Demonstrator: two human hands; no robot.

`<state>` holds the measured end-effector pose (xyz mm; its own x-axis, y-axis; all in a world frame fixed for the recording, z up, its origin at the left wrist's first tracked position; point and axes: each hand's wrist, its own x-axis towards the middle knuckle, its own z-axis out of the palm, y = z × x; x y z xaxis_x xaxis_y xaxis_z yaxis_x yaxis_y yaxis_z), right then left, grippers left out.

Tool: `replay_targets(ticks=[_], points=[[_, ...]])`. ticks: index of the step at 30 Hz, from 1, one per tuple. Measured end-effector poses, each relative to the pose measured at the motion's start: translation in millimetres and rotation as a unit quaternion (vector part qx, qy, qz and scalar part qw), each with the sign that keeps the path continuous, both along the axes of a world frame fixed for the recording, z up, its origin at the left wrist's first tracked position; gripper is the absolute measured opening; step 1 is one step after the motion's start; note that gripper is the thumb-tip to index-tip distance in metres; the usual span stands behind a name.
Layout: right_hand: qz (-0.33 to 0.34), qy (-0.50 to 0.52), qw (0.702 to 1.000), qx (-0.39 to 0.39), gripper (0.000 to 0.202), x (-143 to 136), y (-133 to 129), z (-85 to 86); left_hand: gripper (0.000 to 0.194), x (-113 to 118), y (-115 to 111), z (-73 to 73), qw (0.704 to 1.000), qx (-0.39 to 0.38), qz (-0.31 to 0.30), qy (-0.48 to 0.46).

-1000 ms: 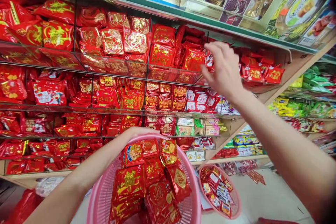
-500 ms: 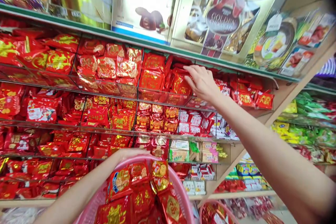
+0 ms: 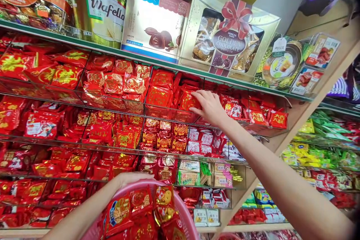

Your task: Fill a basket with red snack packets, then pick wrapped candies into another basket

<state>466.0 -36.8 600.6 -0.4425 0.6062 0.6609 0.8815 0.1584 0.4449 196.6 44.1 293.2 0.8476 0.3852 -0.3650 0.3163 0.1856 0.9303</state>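
My left hand (image 3: 133, 179) lies over the far rim of a pink plastic basket (image 3: 184, 210), gripping it; its fingertips are partly hidden. Red and gold snack packets (image 3: 140, 200) fill the basket at the bottom of the view. Higher up, my right hand (image 3: 207, 107) reaches into a clear bin on the upper candy shelf. Its thumb and fingers are apart at a shiny red packet (image 3: 189, 97), and nothing is lifted. Beside that packet, left of the hand, lie more red packets (image 3: 160, 95) in the neighbouring bin.
Above the bins, a green-edged glass shelf (image 3: 165, 60) carries a Wafello tin (image 3: 98, 11) and a gold chocolate box (image 3: 229, 41). Clear dividers and front lips edge the bins. A slanting wooden panel (image 3: 317, 78) stands at right, with green packets (image 3: 323, 127) beyond it.
The view has tilted upward, so the shelves sit lower in the picture. My right hand has come down and left onto the red packet. My left hand keeps hold of the basket.
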Motion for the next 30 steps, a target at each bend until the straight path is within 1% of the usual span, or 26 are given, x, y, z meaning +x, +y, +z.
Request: replay_targets(ticks=[4, 8, 14, 19, 22, 26, 30], points=[[0.002, 0.000, 1.000, 0.006, 0.048, -2.3, -0.2, -0.8, 0.040, -6.2, 0.5, -3.2, 0.999, -0.033, 0.031, 0.012], [0.006, -0.002, 1.000, 0.008, 0.047, -1.8, -0.9, -1.2, 0.035, -8.8, -0.9, -2.0, 0.998, -0.039, 0.056, 0.005], [0.000, 0.016, 1.000, -0.004, 0.049, -1.1, 3.5, 1.7, 0.031, -7.1, -3.2, 0.3, 0.998, -0.032, 0.060, -0.004], [0.008, 0.023, 1.000, -0.011, 0.051, 0.9, 7.0, 5.1, 0.034, -9.8, -6.0, 1.0, 0.997, -0.052, 0.058, -0.006], [0.021, 0.026, 0.999, -0.002, 0.044, 3.3, 9.8, 5.4, 0.035, -13.5, -10.2, 4.0, 0.995, -0.069, 0.066, -0.008], [0.030, 0.029, 0.999, 0.000, 0.034, 5.0, 12.5, 5.1, 0.030, -17.8, -15.4, 8.4, 0.994, -0.078, 0.080, -0.005], [0.027, 0.012, 0.999, -0.041, 0.024, 3.7, 11.3, 6.0, 0.032, -19.6, -17.5, 10.4, 0.994, -0.078, 0.081, -0.011]])
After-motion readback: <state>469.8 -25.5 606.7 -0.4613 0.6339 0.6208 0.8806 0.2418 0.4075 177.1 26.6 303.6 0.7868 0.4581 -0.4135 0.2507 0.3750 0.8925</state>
